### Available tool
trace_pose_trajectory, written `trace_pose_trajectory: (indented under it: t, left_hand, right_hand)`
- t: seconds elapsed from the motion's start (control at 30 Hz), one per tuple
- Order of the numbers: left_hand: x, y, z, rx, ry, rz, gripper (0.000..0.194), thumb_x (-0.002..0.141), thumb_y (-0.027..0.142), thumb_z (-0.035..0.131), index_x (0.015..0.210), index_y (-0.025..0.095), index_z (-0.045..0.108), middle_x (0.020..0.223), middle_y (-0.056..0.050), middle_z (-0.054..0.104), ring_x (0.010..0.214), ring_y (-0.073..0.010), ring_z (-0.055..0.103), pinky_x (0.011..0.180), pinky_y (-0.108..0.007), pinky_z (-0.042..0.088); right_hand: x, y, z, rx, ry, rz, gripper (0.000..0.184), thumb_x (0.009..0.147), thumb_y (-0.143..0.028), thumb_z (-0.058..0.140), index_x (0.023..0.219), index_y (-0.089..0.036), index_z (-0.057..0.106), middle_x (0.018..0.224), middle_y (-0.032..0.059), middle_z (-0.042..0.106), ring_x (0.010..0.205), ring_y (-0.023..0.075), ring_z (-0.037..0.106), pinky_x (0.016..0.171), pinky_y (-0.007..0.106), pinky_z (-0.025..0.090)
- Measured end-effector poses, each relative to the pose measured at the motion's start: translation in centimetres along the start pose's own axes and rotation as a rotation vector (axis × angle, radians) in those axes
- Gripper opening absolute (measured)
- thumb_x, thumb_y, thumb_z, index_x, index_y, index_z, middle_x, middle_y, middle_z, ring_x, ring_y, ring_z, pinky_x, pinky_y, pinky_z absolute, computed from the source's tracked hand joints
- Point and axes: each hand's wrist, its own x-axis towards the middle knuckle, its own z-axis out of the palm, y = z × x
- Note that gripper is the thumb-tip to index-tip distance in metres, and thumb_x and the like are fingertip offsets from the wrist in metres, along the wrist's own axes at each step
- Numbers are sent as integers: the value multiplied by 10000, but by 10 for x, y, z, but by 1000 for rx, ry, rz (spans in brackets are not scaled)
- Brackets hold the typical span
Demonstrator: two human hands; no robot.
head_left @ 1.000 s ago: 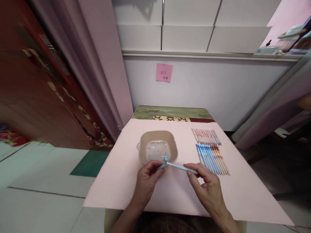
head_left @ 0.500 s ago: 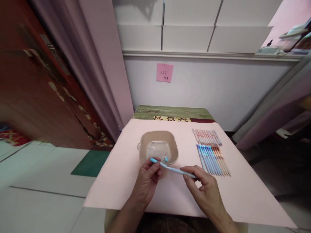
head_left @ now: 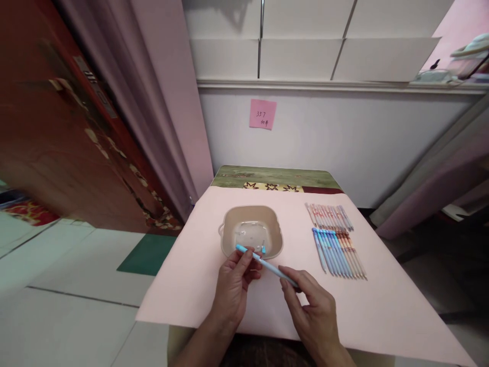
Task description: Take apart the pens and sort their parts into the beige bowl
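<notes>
The blue pen [head_left: 272, 268] had swung one end up past the left hand's [head_left: 231, 293] pinch, toward the bin [head_left: 278, 227]; the right hand [head_left: 316, 308] pinched its other end.

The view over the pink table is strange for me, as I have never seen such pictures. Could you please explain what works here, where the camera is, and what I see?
No machine works here: these are a person's bare hands. Every picture comes from one camera worn on the person's head, looking forward and down.

The left hand and the right hand hold one light-blue pen between them, near its two ends. Just beyond it stands a beige bowl with small bits inside, too small to name. To the right, two rows of pens, upper row and lower row, lie on the pink cover.
</notes>
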Motion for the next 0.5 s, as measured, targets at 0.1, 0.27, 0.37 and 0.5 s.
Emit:
trace_pose_trajectory:
  t: [0.1,0.27,0.37,0.5]
  left_hand:
    - [-1,0,0,0,7,8,235,654,251,779,823,120,679,793,-64,714,574,-90,602,500,-182,476]
    - [-3,-3,-1,5,31,10,260,650,248,782,854,123,683,798,-59,716,620,-106,626,538,-193,496]
    - [-4,-4,-1,10,49,19,257,657,247,779,861,131,675,798,-55,720,673,-124,644,601,-216,520]
    - [-5,-5,0,9,64,18,261,653,225,781,869,135,664,792,-46,721,708,-127,647,650,-226,527]
  right_hand:
    - [-3,3,3,-18,-1,1,255,869,-191,533,1100,-219,637,849,54,682,668,154,644,590,237,556]
    - [-7,11,6,-51,38,11,241,854,-225,586,1087,-224,643,924,45,719,703,159,689,577,211,565]
    - [-8,14,7,-82,70,11,228,845,-249,611,1071,-223,627,916,18,728,676,143,701,574,186,564]
    - [-7,14,8,-125,66,-20,143,853,-275,607,987,-225,622,832,-20,725,637,126,700,618,175,561]
